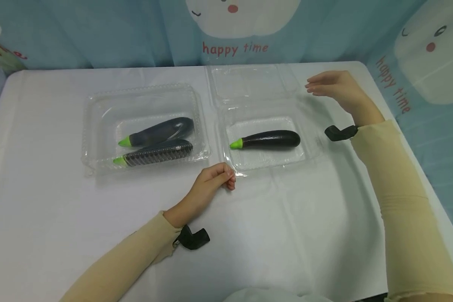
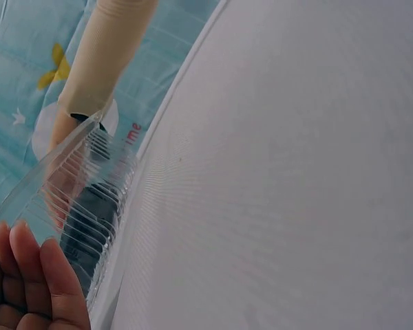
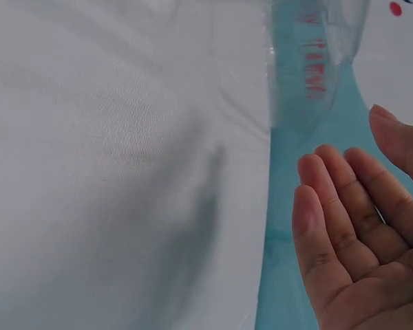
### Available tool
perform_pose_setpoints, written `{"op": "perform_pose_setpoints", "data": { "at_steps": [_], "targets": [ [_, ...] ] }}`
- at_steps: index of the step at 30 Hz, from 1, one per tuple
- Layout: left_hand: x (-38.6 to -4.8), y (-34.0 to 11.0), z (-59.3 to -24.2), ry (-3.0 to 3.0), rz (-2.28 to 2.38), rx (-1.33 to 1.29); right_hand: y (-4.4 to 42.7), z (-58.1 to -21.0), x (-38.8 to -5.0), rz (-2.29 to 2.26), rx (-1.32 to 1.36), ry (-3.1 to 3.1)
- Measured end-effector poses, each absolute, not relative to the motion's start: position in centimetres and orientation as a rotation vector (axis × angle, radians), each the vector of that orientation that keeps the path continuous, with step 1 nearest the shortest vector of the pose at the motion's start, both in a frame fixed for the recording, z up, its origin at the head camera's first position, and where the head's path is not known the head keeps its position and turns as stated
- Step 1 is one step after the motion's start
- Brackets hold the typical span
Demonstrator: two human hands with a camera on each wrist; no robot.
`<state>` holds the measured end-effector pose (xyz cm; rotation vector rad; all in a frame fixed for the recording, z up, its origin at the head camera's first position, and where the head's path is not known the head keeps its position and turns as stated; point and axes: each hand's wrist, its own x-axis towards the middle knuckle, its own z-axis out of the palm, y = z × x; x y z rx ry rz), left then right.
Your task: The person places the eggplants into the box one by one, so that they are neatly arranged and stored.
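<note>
A hinged clear plastic container (image 1: 262,164) lies open in the middle, its lid (image 1: 253,82) folded back. Inside it is a dark eggplant (image 1: 272,139) with a bright green stem end. My left hand (image 1: 215,176) is at the container's front left corner, fingers loosely bent. In the left wrist view its fingers (image 2: 27,265) show nothing between them; whether they touch the rim cannot be told. Raised over the table's right side, my right hand (image 1: 334,88) is beside the lid's right edge. Its fingers (image 3: 344,206) are spread slightly from the thumb and hold nothing.
Left of the middle container stands a larger clear container (image 1: 98,109) with two dark eggplant-shaped pieces, one smooth (image 1: 162,131) and one seen through the ribbed wall (image 1: 158,154). A white cloth covers the table (image 1: 41,201). A blue printed curtain (image 1: 136,33) hangs behind.
</note>
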<state>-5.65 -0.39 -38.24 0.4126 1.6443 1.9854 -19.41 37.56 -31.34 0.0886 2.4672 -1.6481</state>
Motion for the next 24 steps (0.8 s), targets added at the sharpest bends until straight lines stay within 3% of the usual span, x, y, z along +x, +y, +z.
{"op": "perform_pose_setpoints", "data": {
  "at_steps": [24],
  "targets": [
    [-5.7,-0.5,-38.4,1.632,1.976,0.433,36.2,-33.0,-22.2,-1.522,0.182,2.434]
  ]
}}
